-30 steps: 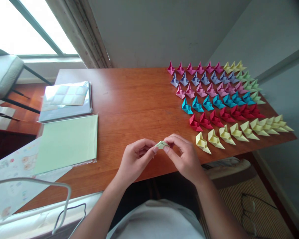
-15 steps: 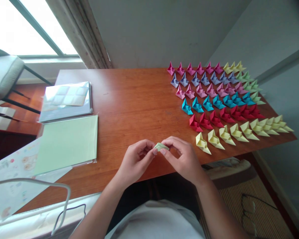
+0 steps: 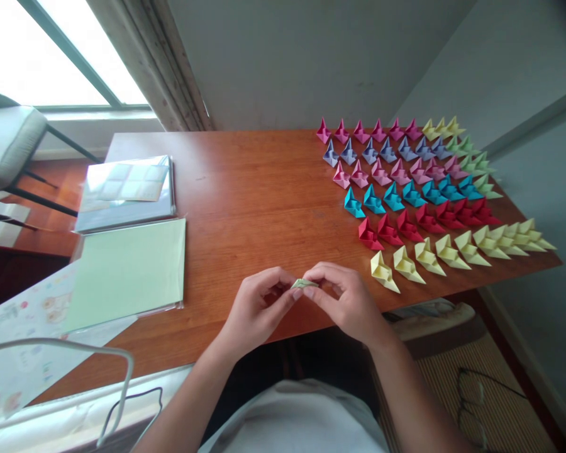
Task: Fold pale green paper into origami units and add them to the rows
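A small folded piece of pale green paper (image 3: pixel 304 284) is pinched between my two hands, just above the table's near edge. My left hand (image 3: pixel 261 308) grips its left end with thumb and fingers. On the opposite end, my right hand (image 3: pixel 346 302) has its thumb and fingertips closed. Fingers cover much of the paper, so its full shape is hidden. To the right of my right hand lies a row of yellow folded paper boats (image 3: pixel 407 265). Behind them run rows of red boats (image 3: pixel 389 229) and turquoise boats (image 3: pixel 393 196).
Pink, purple and magenta boats (image 3: pixel 378 130) fill the table's far right. On the left of the wooden table (image 3: pixel 249 189) lie a stack of green paper (image 3: pixel 127 274) and a clear-wrapped pack (image 3: pixel 122 217). A white bent tube (image 3: pixel 75 341) crosses the lower left.
Both hands stay together at nearly the same spot. My fingertips have drawn slightly closer, and the green paper now looks flatter and more covered.
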### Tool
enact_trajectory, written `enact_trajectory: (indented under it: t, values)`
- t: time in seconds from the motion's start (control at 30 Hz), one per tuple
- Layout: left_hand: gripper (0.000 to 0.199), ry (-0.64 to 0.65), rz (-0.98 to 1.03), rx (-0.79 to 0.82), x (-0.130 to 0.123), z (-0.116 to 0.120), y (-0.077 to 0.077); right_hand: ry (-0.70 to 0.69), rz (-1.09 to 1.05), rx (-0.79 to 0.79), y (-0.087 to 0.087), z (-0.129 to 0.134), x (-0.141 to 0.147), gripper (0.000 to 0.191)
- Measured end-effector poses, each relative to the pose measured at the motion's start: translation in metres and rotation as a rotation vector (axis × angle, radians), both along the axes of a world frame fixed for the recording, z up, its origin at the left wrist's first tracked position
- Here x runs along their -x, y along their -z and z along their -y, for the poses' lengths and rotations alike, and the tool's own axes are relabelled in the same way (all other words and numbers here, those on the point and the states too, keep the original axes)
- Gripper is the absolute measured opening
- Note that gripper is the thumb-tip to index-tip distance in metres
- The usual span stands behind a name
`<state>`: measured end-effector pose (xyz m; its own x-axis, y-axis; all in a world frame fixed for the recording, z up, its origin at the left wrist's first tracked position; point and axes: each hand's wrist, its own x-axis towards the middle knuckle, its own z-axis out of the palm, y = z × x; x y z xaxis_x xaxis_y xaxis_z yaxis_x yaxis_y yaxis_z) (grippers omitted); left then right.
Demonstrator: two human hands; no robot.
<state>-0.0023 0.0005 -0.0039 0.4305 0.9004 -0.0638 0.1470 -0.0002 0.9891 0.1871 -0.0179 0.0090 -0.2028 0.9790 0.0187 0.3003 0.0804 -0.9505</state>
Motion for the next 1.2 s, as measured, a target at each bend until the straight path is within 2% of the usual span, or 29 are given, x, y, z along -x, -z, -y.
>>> enact_trajectory:
  t: [0.13,0.37,0.6,0.83,1.07,1.2]
  values:
    - [0.020,-0.041,0.026,0.025,0.000,0.001,0.004,0.007,-0.047,0.039,0.001,-0.001,-0.001,0.006]
    - [0.024,-0.126,0.089,0.087,-0.005,0.002,0.003,0.097,-0.036,-0.044,0.002,0.001,0.000,0.007]
    - [0.017,-0.110,0.019,0.014,-0.006,0.002,0.004,0.112,0.071,-0.133,-0.002,0.003,0.001,0.008]
    - [0.018,-0.167,0.082,0.062,-0.003,0.005,0.010,0.121,0.065,-0.088,0.001,0.005,0.002,0.005]
    - [0.018,-0.160,0.029,0.058,-0.006,0.001,0.006,0.137,-0.007,-0.046,0.006,0.009,-0.002,0.006]
    - [0.014,-0.151,0.113,0.097,-0.005,0.001,0.005,0.176,-0.030,-0.036,0.008,0.009,-0.003,0.005]
